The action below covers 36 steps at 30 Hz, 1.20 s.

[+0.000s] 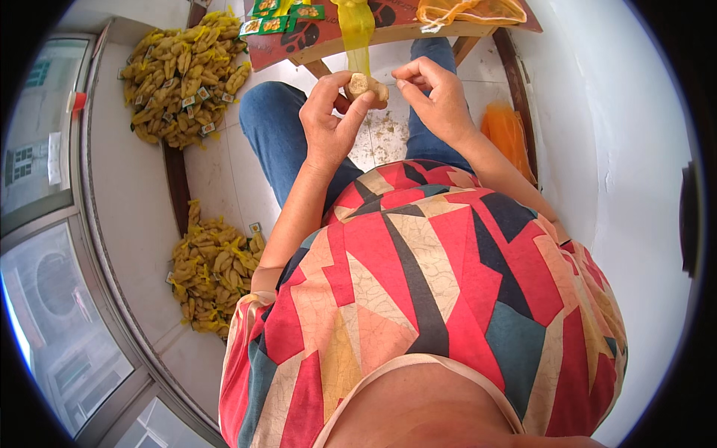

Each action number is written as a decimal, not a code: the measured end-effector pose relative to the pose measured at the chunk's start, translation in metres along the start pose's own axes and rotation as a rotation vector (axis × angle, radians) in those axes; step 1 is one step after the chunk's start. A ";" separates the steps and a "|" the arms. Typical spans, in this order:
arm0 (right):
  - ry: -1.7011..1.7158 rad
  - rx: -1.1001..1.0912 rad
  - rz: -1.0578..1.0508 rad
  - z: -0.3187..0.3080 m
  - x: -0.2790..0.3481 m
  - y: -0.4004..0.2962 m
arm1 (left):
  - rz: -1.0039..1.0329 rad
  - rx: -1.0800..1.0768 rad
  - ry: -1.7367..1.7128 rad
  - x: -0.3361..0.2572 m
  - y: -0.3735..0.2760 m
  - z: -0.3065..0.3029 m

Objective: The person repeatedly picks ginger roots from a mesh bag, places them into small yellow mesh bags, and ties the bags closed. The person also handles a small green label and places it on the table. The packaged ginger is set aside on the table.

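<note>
My left hand pinches a knobby piece of ginger root between thumb and fingers, above the gap between my knees. A pale, flat cut face on the ginger points up towards me. Just to the right, my right hand hovers apart from it, thumb and index fingertips close together with a small gap. I see nothing between them. A yellow mesh bag hangs over the edge of the low table, its lower end passing behind the ginger. Whether they touch is hidden.
On the left floor lie two heaps of ginger in tagged yellow mesh bags, a far heap and a near heap. Green printed labels and an orange mesh bag lie on the table. Orange netting rests by the right wall.
</note>
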State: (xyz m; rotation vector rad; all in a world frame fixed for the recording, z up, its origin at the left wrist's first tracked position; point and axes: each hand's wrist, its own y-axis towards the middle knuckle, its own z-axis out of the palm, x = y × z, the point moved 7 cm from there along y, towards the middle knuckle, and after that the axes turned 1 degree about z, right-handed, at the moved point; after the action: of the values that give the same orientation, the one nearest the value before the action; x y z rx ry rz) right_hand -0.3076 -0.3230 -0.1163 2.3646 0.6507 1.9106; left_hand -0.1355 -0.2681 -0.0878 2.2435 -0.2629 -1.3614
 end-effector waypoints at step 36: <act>0.028 0.083 -0.095 0.006 0.005 -0.012 | -0.232 0.141 -0.329 0.035 -0.015 0.019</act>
State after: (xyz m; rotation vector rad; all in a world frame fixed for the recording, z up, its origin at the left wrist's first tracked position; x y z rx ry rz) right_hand -0.3052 -0.3090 -0.1164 2.3128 0.8444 1.9163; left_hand -0.1363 -0.2758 -0.1295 2.2067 -0.2202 -1.8929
